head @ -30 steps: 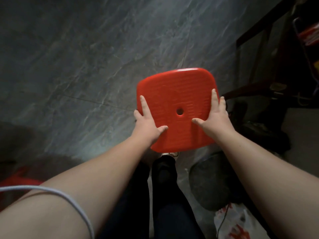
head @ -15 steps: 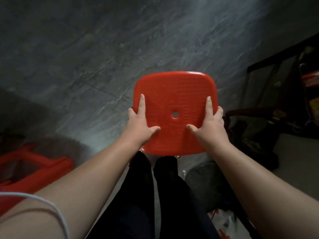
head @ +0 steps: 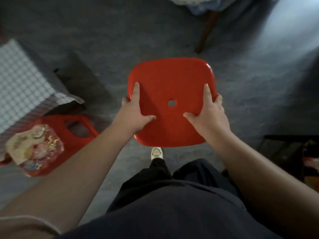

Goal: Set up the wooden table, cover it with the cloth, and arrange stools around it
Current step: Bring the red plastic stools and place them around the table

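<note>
No legible text, labels or nos. anywhere; print on the packet [head: 35, 149] atop the second red stool [head: 76, 130] is too blurred to read.

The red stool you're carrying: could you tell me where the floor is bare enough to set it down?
Bare grey floor lies ahead, between the red stool and the wooden leg. Crowded at left: checked cloth, second stool bearing a packet.

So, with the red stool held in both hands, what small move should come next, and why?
Probably carry the red stool a little further toward the table leg ahead, then lower it. The left hand and right hand grip its seat edges, so it is not yet set down, and a cloth-covered corner shows above that leg.
</note>
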### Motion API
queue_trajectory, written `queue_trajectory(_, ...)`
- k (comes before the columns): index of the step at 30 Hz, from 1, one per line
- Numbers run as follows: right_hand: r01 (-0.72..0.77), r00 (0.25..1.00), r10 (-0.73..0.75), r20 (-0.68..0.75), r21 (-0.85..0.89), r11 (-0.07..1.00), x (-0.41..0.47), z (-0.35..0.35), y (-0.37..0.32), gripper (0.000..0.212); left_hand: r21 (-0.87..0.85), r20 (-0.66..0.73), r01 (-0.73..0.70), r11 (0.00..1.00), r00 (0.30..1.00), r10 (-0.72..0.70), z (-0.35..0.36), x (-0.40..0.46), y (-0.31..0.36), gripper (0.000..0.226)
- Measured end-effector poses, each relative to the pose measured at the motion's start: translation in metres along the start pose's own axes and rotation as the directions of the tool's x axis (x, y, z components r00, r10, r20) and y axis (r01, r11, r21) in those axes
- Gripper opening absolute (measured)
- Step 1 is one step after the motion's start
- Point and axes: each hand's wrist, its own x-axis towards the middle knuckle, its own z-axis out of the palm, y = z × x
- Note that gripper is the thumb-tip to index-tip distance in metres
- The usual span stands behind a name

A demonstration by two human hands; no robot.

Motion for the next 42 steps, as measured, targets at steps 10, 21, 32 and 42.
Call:
queue_trajectory(10,0.342,0.938,-0.333,0.097,-0.103,0.934,0.048,-0.007,-0.161,0.11,-0.128,-0.205,0.188,0.974,0.956,-0.212,-0.119,0.002,-0.055,0.125)
queue_trajectory(21,0.539,0.832,-0.516,0.203,-0.078,0.838,0.207,-0.032,-0.28,0.11,-0.197,-0.322,0.358,0.913,0.856,-0.405,-0.205,0.117,-0.017,0.122)
queue_trajectory(32,0.66,0.745,-0.617,0.253,-0.145,0.737,0.304,-0.045,-0.405,0.11,-0.363,-0.341,0.419,0.832,0.771,-0.537,-0.279,0.214,-0.023,0.125)
queue_trajectory(42,0.603,0.786,-0.534,0.311,-0.193,0.774,0.343,0.044,-0.534,0.11,-0.374,-0.266,0.428,0.823,0.8,-0.537,-0.356,0.305,-0.136,0.122)
